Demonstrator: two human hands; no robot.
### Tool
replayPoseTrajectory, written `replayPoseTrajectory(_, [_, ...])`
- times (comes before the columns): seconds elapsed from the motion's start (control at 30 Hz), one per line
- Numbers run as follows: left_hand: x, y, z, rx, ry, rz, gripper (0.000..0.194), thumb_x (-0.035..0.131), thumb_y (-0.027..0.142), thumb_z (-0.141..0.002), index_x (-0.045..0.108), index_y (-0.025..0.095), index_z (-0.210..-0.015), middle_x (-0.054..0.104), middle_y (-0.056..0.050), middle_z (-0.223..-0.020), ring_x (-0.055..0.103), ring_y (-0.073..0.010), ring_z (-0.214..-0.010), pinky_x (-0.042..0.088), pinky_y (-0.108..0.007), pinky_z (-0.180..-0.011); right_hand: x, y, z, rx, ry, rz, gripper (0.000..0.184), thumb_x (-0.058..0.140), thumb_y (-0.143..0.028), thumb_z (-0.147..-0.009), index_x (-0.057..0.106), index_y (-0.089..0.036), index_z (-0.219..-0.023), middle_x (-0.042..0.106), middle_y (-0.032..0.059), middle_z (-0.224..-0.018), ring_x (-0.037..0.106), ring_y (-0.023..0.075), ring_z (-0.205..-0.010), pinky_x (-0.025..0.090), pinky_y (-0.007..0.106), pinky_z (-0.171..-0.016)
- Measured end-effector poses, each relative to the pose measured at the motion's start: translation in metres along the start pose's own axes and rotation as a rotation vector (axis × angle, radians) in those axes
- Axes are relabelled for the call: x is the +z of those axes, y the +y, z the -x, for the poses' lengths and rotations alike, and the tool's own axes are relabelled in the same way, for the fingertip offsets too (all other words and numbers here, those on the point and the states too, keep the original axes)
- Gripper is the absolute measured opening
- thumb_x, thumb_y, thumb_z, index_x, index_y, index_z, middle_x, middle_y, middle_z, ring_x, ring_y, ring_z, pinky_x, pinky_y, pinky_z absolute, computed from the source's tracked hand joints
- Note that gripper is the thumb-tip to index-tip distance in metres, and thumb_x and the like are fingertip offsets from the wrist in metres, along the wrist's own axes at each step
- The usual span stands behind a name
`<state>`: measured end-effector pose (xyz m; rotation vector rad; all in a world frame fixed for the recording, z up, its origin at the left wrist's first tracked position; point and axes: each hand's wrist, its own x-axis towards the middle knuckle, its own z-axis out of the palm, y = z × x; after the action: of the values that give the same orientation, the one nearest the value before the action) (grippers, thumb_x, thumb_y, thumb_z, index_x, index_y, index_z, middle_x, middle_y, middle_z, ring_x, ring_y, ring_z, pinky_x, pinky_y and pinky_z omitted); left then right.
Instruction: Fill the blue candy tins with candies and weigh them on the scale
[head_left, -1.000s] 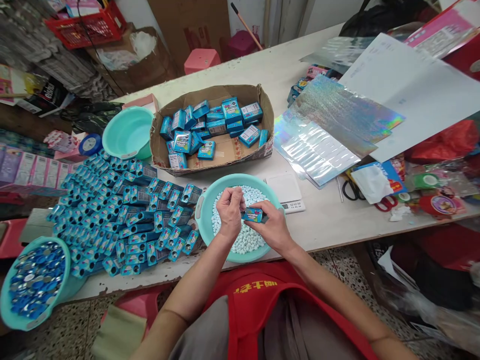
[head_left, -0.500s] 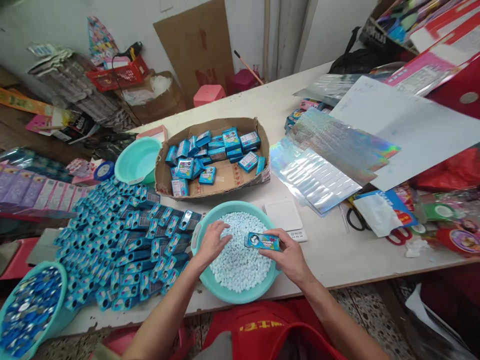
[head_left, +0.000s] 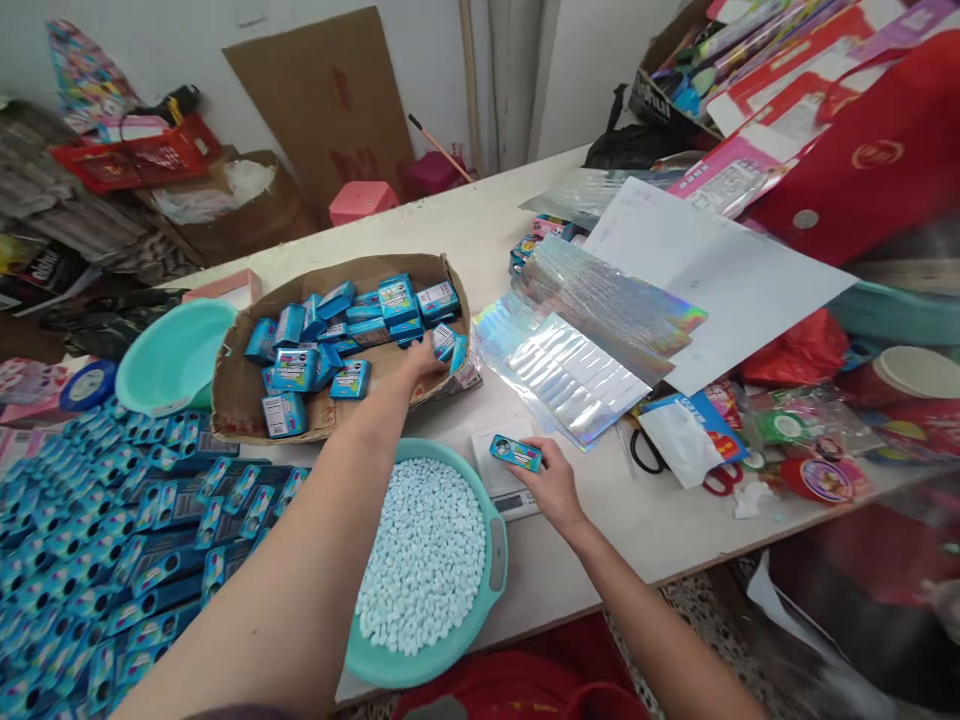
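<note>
My right hand [head_left: 551,485] holds a small blue candy box [head_left: 516,452] with a round window, its fingers closed on the right end, just over a white digital scale [head_left: 517,503]. My left hand [head_left: 426,358] reaches into a long cardboard box [head_left: 281,275], at its right end. Several blue candy boxes [head_left: 397,298] lie in there, some right beside the fingers. The fingertips are partly hidden, so I cannot tell whether they grip one. Below my left forearm stands a turquoise basin [head_left: 496,560] full of pale blue candies [head_left: 427,550].
Rows of blue boxes with round holes [head_left: 97,540] cover the table's left side. Behind them sits another turquoise basin [head_left: 176,350]. Shiny holographic sheets [head_left: 577,375], black-handled scissors [head_left: 646,452] and a large white sheet [head_left: 712,270] lie on the right.
My left hand has gone from over the candies into the cardboard box. My right hand has carried the candy box from above the basin to over the scale. The view has turned right.
</note>
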<state>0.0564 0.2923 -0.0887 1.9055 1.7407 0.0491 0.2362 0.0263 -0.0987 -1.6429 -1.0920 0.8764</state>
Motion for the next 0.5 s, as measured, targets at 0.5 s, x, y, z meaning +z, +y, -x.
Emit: replayPoseTrajectory(0.5, [-0.037, -0.051, 0.253, -0.039, -0.374, 1.613, 0.058, 0.057, 0.06, -0.067, 0.063, 0.014, -0.101, 0.067, -0.016, -0.096, 0.065, -0.026, -0.072, 0.047, -0.033, -0.058, 0.019, -0.082, 0.061, -0.136, -0.115, -0.152, 0.038, 0.066, -0.039, -0.079, 0.055, -0.024, -0.112, 0.058, 0.0078, -0.112, 0.059, 0.0234, -0.103, 0.05, 0.043, -0.09])
